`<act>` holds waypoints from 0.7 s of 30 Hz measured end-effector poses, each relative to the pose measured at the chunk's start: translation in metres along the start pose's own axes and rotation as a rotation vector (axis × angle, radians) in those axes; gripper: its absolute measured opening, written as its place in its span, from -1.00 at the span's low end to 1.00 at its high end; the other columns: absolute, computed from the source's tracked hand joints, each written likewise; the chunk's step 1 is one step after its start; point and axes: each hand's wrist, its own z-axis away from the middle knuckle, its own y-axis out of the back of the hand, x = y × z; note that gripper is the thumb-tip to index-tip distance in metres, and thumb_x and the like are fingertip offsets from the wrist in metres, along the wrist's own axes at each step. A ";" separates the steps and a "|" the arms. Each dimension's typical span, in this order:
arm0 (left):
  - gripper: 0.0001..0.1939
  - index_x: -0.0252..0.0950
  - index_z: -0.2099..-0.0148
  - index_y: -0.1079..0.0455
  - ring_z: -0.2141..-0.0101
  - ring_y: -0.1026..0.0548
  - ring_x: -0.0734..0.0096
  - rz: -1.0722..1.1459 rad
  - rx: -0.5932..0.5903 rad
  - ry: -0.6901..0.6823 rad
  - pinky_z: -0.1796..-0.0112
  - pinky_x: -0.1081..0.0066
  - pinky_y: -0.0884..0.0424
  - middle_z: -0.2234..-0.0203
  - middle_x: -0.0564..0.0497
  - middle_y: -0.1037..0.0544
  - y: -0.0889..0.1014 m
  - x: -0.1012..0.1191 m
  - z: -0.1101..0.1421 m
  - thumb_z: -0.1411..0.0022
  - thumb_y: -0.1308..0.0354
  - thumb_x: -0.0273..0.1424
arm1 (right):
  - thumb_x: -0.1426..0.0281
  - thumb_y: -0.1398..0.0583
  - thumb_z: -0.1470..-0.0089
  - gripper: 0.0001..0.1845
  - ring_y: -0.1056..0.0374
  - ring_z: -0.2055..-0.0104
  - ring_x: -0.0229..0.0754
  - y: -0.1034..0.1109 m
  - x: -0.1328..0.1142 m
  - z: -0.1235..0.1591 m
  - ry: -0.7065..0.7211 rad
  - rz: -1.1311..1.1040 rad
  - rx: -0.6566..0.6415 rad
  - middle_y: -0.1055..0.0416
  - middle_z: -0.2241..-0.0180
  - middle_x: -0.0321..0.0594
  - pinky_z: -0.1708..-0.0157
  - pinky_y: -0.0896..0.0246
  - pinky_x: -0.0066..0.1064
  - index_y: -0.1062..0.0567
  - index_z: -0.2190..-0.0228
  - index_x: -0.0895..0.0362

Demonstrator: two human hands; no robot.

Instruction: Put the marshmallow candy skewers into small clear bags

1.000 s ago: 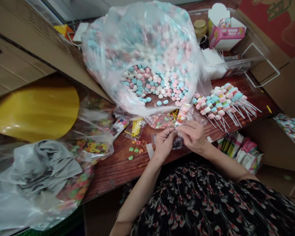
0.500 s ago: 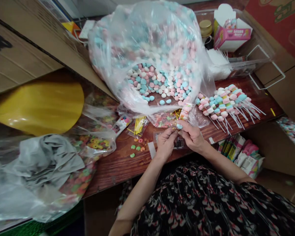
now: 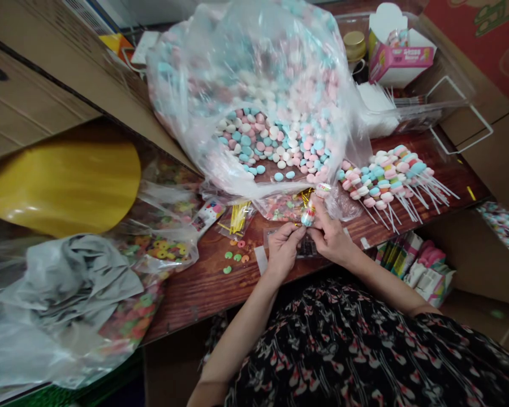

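Between my two hands is a wrapped candy stick (image 3: 307,216), pink, red and blue under a clear wrapper with a printed top. My left hand (image 3: 283,249) is closed, its thumb and finger pinching the lower end, where a bit of gold shows. Along the candy's right side my right hand (image 3: 334,240) stretches its index finger, while the thumb and other fingers close near the bottom. The fingertips partly hide what they grip. Behind the candy lies gold twist-tie material (image 3: 306,196). Under my hands rests a small clear packet with dark print (image 3: 307,247).
A large plastic bag (image 3: 254,62) of pastel candies lies open at the back. Unwrapped candy sticks (image 3: 384,175) are piled at right, near a clear bin (image 3: 432,107). Ring candies (image 3: 236,258) and a packet of gold ties (image 3: 238,217) lie left. A grey cloth (image 3: 80,277) covers another bag.
My right hand has gone from fingers bunched at the candy's base to an index finger stretched up along it. More of the candy shows now. My left hand keeps its pinch.
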 end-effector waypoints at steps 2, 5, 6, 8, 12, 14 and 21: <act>-0.75 -0.28 0.51 -0.41 0.59 -0.17 0.56 0.016 0.012 -0.020 0.50 0.49 -0.10 0.66 0.15 -0.26 0.001 0.000 -0.001 -0.12 -0.28 -0.27 | 0.44 -0.10 -0.16 -0.48 -0.38 0.41 -0.20 -0.007 0.001 0.006 -0.031 -0.093 0.133 -0.47 0.45 -0.28 0.25 -0.31 -0.32 -0.21 -0.15 0.12; -0.72 -0.29 0.54 -0.40 0.56 -0.21 0.53 -0.025 0.022 -0.066 0.47 0.48 -0.15 0.64 0.12 -0.30 0.001 0.004 -0.002 -0.13 -0.27 -0.26 | 0.35 -0.21 -0.10 -0.59 -0.34 0.47 -0.28 -0.018 0.002 0.013 -0.164 -0.373 0.279 -0.43 0.47 -0.39 0.39 -0.28 -0.41 -0.28 0.01 0.04; -0.71 -0.29 0.54 -0.40 0.55 -0.23 0.52 -0.047 0.024 -0.085 0.45 0.48 -0.17 0.62 0.11 -0.31 0.000 0.005 -0.002 -0.13 -0.27 -0.26 | 0.32 -0.24 -0.08 -0.67 -0.29 0.51 -0.31 -0.020 0.002 0.014 -0.221 -0.465 0.285 -0.39 0.50 -0.43 0.46 -0.23 -0.46 -0.32 0.10 0.04; -0.72 -0.28 0.54 -0.41 0.52 -0.26 0.50 -0.098 0.023 -0.132 0.42 0.47 -0.20 0.60 0.10 -0.33 -0.001 0.009 -0.002 -0.15 -0.26 -0.26 | 0.28 -0.26 -0.05 -0.80 -0.19 0.57 -0.36 -0.021 0.000 0.013 -0.312 -0.593 0.243 -0.31 0.56 -0.45 0.56 -0.11 -0.50 -0.37 0.32 0.07; -0.72 -0.28 0.53 -0.44 0.48 -0.29 0.47 -0.217 0.004 -0.250 0.37 0.46 -0.24 0.59 0.08 -0.34 -0.001 0.017 -0.003 -0.19 -0.23 -0.28 | 0.24 -0.30 0.03 -0.75 -0.08 0.60 -0.40 -0.016 -0.001 0.005 -0.420 -0.745 0.131 -0.23 0.63 -0.44 0.60 0.01 -0.52 -0.41 0.52 0.13; -0.74 -0.29 0.50 -0.45 0.48 -0.30 0.47 -0.273 -0.012 -0.326 0.37 0.46 -0.24 0.59 0.08 -0.35 -0.001 0.021 -0.003 -0.20 -0.22 -0.29 | 0.25 -0.33 0.10 -0.75 -0.03 0.63 -0.42 -0.013 0.002 0.001 -0.471 -0.856 0.093 -0.22 0.65 -0.45 0.62 0.06 -0.53 -0.42 0.53 0.14; -0.71 -0.32 0.53 -0.41 0.54 -0.24 0.56 -0.413 -0.234 -0.393 0.44 0.50 -0.17 0.64 0.12 -0.28 0.006 0.034 -0.001 -0.22 -0.19 -0.33 | 0.12 -0.28 0.14 -0.63 -0.02 0.64 -0.39 0.004 0.024 -0.008 -0.423 -0.693 -0.242 -0.17 0.68 -0.44 0.63 0.02 -0.49 -0.32 0.63 0.13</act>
